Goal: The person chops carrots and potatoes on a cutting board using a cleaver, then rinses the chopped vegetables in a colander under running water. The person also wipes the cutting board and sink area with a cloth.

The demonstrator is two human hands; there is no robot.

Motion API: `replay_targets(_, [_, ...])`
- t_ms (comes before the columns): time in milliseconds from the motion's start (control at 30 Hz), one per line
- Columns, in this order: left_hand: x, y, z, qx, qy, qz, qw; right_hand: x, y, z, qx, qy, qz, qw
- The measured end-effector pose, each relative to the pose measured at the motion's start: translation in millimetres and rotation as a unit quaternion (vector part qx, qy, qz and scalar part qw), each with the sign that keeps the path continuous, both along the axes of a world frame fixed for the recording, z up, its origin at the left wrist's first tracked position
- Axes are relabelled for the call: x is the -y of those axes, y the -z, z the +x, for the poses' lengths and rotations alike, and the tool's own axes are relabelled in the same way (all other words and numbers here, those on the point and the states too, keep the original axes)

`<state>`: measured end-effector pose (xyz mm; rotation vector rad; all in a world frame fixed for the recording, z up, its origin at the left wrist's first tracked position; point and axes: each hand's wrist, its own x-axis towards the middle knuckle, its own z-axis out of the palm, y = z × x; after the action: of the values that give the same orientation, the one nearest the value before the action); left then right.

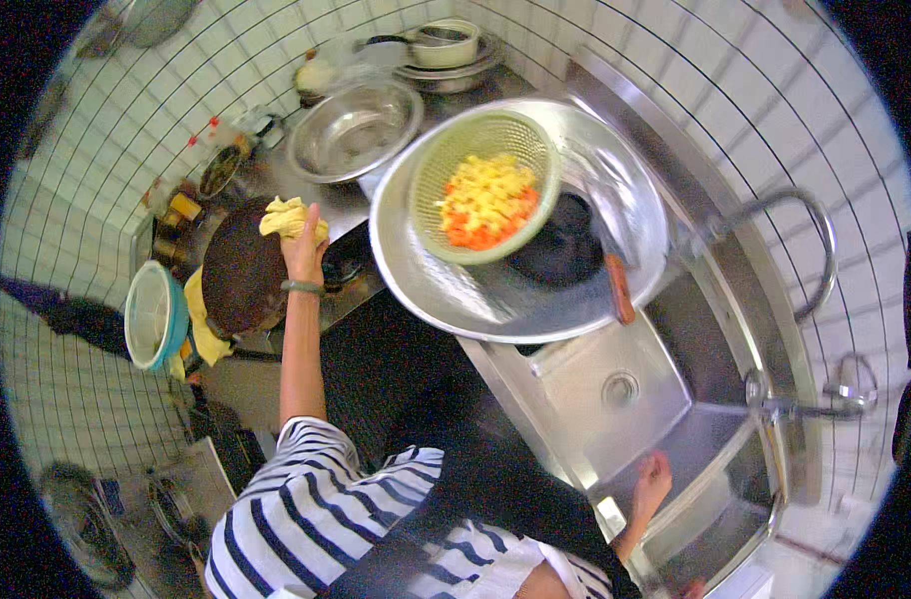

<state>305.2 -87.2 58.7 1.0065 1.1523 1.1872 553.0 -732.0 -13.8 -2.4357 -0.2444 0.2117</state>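
Observation:
My left hand (303, 243), at the end of an outstretched arm, grips a bunched yellow cloth (285, 217) beside a large dark round pan (238, 269) on the stove. My right hand (654, 475) is over the sink edge at the lower right, its fingers curled; whether anything is in it cannot be made out. Between the hands, a wide metal basin (455, 296) rests across the sink's far end. In it are a green plastic colander (433, 187) with diced yellow and orange food (489, 198), a dark round item (556, 251) and a tool's wooden handle (619, 288).
A steel bowl (354, 138) and stacked pans (452, 75) stand behind. Another yellow cloth (205, 322) lies by the pan, near a blue-rimmed plastic container (156, 318). Faucets (822, 239) curve over the steel sink (598, 404) at right. Jars line the back left wall.

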Motion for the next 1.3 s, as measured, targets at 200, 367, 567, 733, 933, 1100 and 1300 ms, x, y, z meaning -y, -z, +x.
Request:
replay_targets(200, [-71, 50, -73, 0.069, 0.002, -0.030, 0.997, -49, -34, 35, 0.007, -0.054, 0.073, 0.996])
replay_targets(367, [-143, 86, -65, 0.295, 0.083, -0.220, 0.926, -104, -34, 37, -0.067, -0.106, 0.084, 0.989])
replay_targets(567, [-209, 138, -29, 0.223, 0.121, -0.360, 0.898, -116, -27, 30, -0.122, -0.130, 0.112, 0.978])
replay_targets(733, [-230, 162, -29, 0.325, 0.185, -0.303, 0.877, -92, -22, 31, -0.140, -0.114, 0.043, 0.983])
replay_targets(933, [-248, 154, -5, 0.321, 0.053, -0.133, 0.936, -112, -29, 22, -0.199, -0.113, 0.035, 0.973])
replay_targets(1100, [-246, 85, -20, 0.328, -0.047, -0.030, 0.943, -139, -42, 19, -0.197, -0.125, 0.035, 0.972])
replay_targets(1300, [-185, 21, -114, 0.246, -0.077, 0.004, 0.966, -146, -32, 17, -0.193, -0.138, 0.035, 0.971])
